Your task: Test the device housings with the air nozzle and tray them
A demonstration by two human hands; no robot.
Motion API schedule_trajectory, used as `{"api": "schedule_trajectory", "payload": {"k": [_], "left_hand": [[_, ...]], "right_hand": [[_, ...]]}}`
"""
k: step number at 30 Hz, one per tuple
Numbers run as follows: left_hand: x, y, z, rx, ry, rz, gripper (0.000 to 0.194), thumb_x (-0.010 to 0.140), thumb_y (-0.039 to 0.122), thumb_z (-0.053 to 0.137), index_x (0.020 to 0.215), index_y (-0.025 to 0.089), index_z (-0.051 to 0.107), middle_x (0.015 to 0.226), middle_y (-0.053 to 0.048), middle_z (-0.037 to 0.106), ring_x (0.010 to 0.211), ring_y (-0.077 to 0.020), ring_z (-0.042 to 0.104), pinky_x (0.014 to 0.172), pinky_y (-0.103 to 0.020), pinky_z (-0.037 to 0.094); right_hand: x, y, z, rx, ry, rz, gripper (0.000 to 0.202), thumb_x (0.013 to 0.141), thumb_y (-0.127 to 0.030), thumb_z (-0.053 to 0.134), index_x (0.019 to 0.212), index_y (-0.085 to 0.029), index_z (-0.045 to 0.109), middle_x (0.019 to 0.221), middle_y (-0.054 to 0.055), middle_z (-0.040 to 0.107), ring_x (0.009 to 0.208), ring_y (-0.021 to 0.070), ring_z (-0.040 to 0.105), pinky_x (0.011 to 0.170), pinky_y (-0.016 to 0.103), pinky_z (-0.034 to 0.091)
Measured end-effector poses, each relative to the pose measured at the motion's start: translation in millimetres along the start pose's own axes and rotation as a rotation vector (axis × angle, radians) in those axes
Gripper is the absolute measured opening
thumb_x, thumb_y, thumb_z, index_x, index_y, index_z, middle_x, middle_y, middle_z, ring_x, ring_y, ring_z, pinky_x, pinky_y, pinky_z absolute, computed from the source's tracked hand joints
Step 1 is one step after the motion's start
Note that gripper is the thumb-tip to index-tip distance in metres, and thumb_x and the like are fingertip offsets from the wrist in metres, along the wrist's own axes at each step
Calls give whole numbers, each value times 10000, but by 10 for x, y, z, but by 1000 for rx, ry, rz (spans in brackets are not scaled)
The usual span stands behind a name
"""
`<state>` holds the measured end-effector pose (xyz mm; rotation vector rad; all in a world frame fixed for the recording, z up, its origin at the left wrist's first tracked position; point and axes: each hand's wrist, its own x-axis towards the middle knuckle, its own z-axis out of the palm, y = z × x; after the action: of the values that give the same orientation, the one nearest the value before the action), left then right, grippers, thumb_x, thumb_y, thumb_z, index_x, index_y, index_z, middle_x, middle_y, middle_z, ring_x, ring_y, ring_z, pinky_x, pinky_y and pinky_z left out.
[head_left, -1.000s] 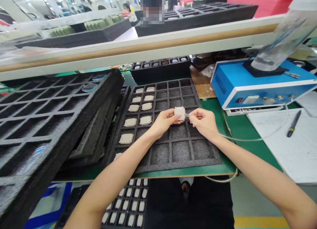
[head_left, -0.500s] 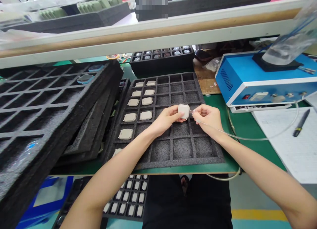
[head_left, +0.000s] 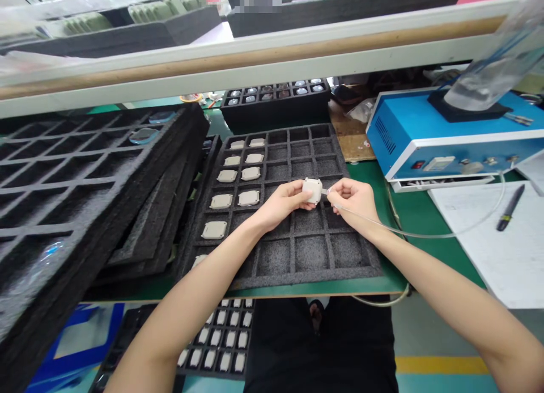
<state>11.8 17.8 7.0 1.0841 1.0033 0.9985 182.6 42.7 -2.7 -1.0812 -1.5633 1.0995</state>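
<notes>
My left hand grips a small beige square case between thumb and fingers, above a black foam tray. Close on its right, my right hand pinches the end of a clear thin tube; a small tip points at the case's right side. Whether the tip touches the case is too small to tell. Similar beige cases lie in the tray's two left columns. The tube runs right to a blue machine.
Stacked foam trays lean at the left. A shelf bar crosses above the hands. Behind stands a tray of round lenses. Paper with a black pen lies at right. Below the table edge is another tray of cases.
The whole view has shifted slightly. Both hands still hold the case and the tube end close together, with little visible difference.
</notes>
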Motion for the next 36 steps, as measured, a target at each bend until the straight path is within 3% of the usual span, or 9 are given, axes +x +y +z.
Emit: {"api": "schedule_trajectory", "payload": {"k": [12,19,26,31,36], "left_hand": [[-8,21,-4,-37,-27,-16,260,744,281,678,942,115,644,845,-36,629,722,-101,569,726,-248,440],[-19,50,-102,-123,-115,-77,239,744,263,683,933,119,663,853,-49,640,720,-102,586,725,-242,456],[-34,66,-161,-91,-174,-109,220,736,262,694,891,108,671,825,-49,627,722,-106,580,702,-235,460],[-36,64,-168,-74,-172,-98,203,742,254,689,882,109,670,829,-51,619,728,-105,571,708,-234,460],[-17,31,-143,-123,-147,-97,227,727,251,703,896,105,666,833,-51,635,712,-102,588,718,-242,465]], "right_hand": [[-6,-13,6,72,-55,24,79,652,-196,584,591,-155,552,497,-23,545,400,77,486,391,191,399],[19,-56,10,288,-203,64,192,678,-299,660,618,-143,567,506,-13,579,374,75,503,371,188,419],[30,-38,8,412,-329,157,347,619,-425,743,609,-137,551,488,-15,575,368,93,525,366,209,455],[33,-35,0,437,-347,217,385,588,-454,759,591,-132,549,478,-11,575,365,96,525,362,214,460],[33,-12,19,387,-306,178,369,624,-460,729,615,-136,552,499,-15,576,379,90,521,375,208,452]]}}
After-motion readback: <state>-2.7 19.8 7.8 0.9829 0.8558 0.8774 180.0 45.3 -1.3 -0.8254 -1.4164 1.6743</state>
